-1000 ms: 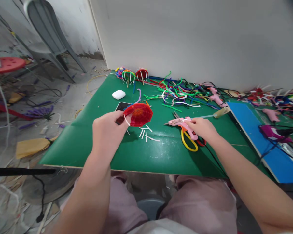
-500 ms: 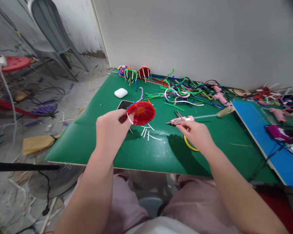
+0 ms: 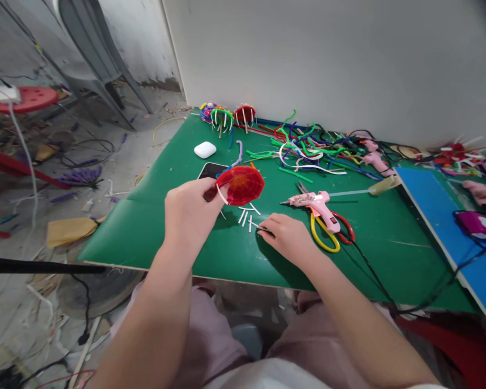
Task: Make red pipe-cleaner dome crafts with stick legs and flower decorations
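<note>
My left hand [image 3: 192, 208] is closed on the edge of a red, many-sided disc [image 3: 242, 185] like a small umbrella top. White strips hang from the disc's near edge by my fingers. Low over the green table, my right hand [image 3: 287, 235] pinches the end of a thin white strip [image 3: 256, 225]. Several short white strips [image 3: 245, 216] lie to the left of those fingertips. A pink glue gun [image 3: 314, 201] with a pale glue stick rests on scissors [image 3: 323, 235] with yellow and red handles, right of my right hand.
A phone [image 3: 211, 170] and a white case [image 3: 204, 149] lie beyond my left hand. Small umbrella shapes [image 3: 245, 115] stand at the back. Coloured pipe cleaners [image 3: 308, 146] are heaped along the wall. A blue board [image 3: 437, 216] sits at right, and a black cord [image 3: 372, 267] crosses the table.
My right hand has left the glue gun, which now lies on the scissors, and has moved left and down to a white strip. My left hand still holds the red disc.
</note>
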